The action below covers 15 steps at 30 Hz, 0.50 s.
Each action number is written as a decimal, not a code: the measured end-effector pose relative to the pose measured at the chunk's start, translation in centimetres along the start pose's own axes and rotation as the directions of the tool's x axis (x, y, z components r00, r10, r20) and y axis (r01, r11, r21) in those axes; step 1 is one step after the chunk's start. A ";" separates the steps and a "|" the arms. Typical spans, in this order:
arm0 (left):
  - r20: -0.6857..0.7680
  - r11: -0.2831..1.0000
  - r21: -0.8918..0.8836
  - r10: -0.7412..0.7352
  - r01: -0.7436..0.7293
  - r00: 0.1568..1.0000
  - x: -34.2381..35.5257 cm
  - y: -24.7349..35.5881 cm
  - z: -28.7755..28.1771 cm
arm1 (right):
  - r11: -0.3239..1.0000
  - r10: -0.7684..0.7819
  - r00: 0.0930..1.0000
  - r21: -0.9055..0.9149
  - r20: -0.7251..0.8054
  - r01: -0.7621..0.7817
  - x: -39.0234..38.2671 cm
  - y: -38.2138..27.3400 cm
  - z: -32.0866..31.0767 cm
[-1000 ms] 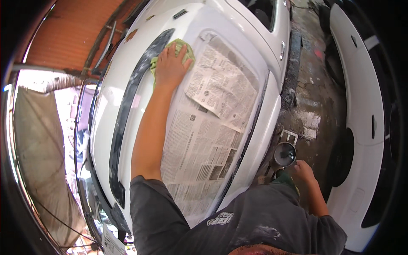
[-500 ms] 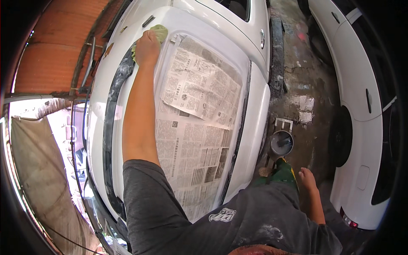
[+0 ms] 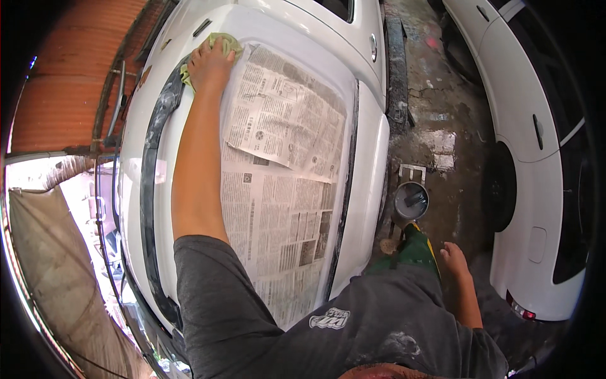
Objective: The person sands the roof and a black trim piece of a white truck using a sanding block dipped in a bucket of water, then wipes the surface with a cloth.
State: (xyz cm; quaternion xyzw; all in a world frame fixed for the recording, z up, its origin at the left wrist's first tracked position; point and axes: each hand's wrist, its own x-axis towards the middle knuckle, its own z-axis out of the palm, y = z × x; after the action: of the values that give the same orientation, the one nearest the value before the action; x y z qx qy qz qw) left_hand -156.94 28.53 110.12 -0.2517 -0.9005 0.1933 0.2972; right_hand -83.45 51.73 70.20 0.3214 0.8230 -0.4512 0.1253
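Observation:
My left hand [image 3: 211, 65] is stretched forward over the roof of a white vehicle [image 3: 287, 25]. It presses a crumpled yellow-green cloth [image 3: 226, 43] onto the white surface, near the far end of a black strip [image 3: 150, 164] with whitish smears. Beside that forearm, printed newspaper sheets [image 3: 284, 126] cover a large panel of the roof. My right hand [image 3: 453, 258] hangs low at my right side, above the floor. Its fingers look loosely curled, and nothing shows in them.
A bucket [image 3: 425, 208] of greyish liquid with a dark object in it stands on the wet floor [image 3: 442, 120] to my right. Another white vehicle [image 3: 533, 215] is parked farther right. On the left are an orange corrugated sheet [image 3: 66, 69] and a hanging brown tarp [image 3: 57, 265].
The whole view has shifted slightly, moving the vehicles leftward in the picture. My left hand stays on the cloth, its fingers now spread wider over it. The right hand still hangs.

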 end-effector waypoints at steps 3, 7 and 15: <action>0.017 1.000 0.006 -0.016 0.016 1.000 -2.9 0.2 -1.9 | 0.998 -0.037 0.999 -0.040 0.011 0.037 0.5 1.4 0.5; 0.007 0.998 0.066 0.011 -0.011 1.000 -8.7 -1.2 -4.9 | 0.999 -0.031 0.997 -0.019 0.067 0.033 2.2 -0.4 0.4; 0.004 1.000 0.022 0.011 -0.011 1.000 -21.7 -5.0 -10.6 | 0.976 -0.201 0.975 -0.066 0.097 0.208 6.9 -3.1 0.3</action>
State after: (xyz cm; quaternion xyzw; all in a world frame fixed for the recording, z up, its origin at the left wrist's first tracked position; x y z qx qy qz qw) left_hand -136.87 14.32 111.03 -0.2531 -0.8974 0.2054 0.2974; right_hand -90.72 53.14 68.66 0.2095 0.8618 -0.4441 0.1271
